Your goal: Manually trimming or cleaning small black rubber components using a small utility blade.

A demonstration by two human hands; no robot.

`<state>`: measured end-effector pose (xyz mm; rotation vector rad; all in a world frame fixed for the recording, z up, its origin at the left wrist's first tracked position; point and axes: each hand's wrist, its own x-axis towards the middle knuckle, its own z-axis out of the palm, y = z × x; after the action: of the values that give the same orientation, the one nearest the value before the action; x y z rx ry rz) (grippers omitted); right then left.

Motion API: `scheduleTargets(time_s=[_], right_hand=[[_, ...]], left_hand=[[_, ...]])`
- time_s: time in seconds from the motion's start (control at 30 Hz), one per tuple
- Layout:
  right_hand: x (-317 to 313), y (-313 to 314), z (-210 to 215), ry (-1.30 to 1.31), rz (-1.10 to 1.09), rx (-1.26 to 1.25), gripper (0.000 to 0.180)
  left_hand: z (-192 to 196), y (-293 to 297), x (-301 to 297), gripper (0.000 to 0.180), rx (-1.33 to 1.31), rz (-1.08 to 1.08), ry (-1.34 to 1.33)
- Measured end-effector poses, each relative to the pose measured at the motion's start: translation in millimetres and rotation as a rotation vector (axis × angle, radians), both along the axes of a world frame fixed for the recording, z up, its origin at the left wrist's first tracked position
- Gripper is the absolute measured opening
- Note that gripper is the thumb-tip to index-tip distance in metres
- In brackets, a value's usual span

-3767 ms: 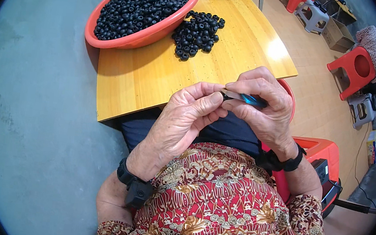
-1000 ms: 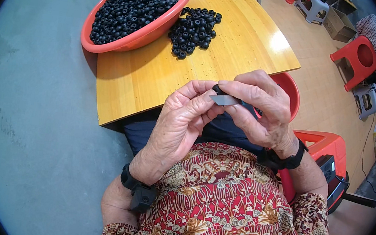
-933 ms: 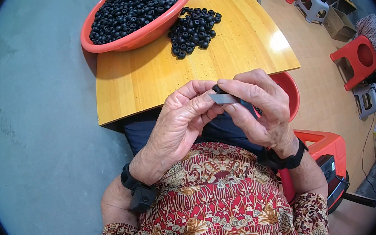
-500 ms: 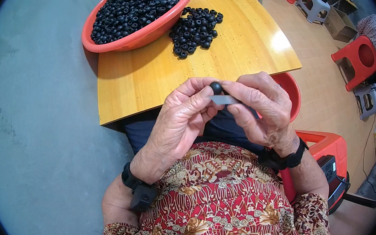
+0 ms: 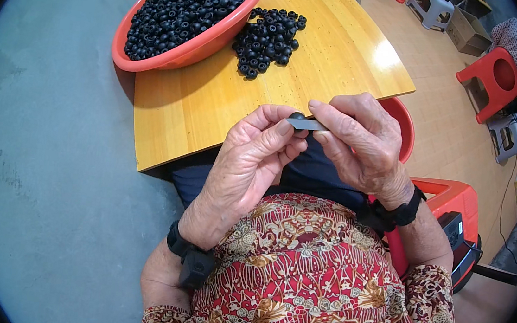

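Observation:
My left hand (image 5: pixel 253 154) and my right hand (image 5: pixel 356 141) meet over the near edge of a wooden table (image 5: pixel 214 99). My right hand pinches a thin grey blade-like tool (image 5: pixel 306 124) between thumb and fingers. A small black ring (image 5: pixel 296 116) sits at the tool's tip, pinched by the fingertips of my left hand. Farther back stands a red-orange basin (image 5: pixel 189 16) full of black rings, with a loose heap of black rings (image 5: pixel 269 38) on the table next to it.
A second red basin (image 5: pixel 404 117) shows partly behind my right hand. A red plastic stool (image 5: pixel 494 77) and grey stools stand on the floor at right. Another red object (image 5: pixel 452 199) sits by my right elbow. Grey floor lies at left.
The hands stayed together at the table's edge. The black ring has shifted slightly at the tool's tip as my left fingers worked it; the view tilted a little.

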<state>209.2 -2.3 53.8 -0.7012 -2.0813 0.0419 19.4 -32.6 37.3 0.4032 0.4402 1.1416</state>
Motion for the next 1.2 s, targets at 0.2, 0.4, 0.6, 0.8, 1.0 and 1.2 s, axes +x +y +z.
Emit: scheduleTargets(time_s=[0.2, 0.4, 0.6, 0.8, 1.0, 1.2], right_hand=[[1.6, -0.6, -0.1, -0.091, -0.043, 0.074, 0.039], [1.1, 2.8, -5.3, -0.096, -0.057, 0.138, 0.043], [2.9, 4.1, -6.4, -0.112, -0.062, 0.134, 0.043], [0.3, 1.3, -3.4, -0.077, -0.022, 0.126, 0.041], [1.0, 0.2, -3.0, -0.103, -0.024, 0.104, 0.042], [2.8, -0.3, -3.4, -0.122, -0.016, 0.112, 0.046]], left_hand=[[-6.0, 1.9, -3.1, 0.017, 0.016, -0.024, 0.005], [-4.9, 1.2, -4.2, 0.02, -0.022, -0.083, -0.016], [-5.4, -0.3, -2.4, 0.021, 0.01, -0.131, 0.018], [-4.2, 0.9, -5.4, 0.02, -0.022, -0.117, -0.048], [-3.5, 1.5, -4.5, 0.021, -0.022, -0.123, -0.034], [-8.4, 3.4, -5.5, 0.018, 0.038, -0.16, -0.058]])
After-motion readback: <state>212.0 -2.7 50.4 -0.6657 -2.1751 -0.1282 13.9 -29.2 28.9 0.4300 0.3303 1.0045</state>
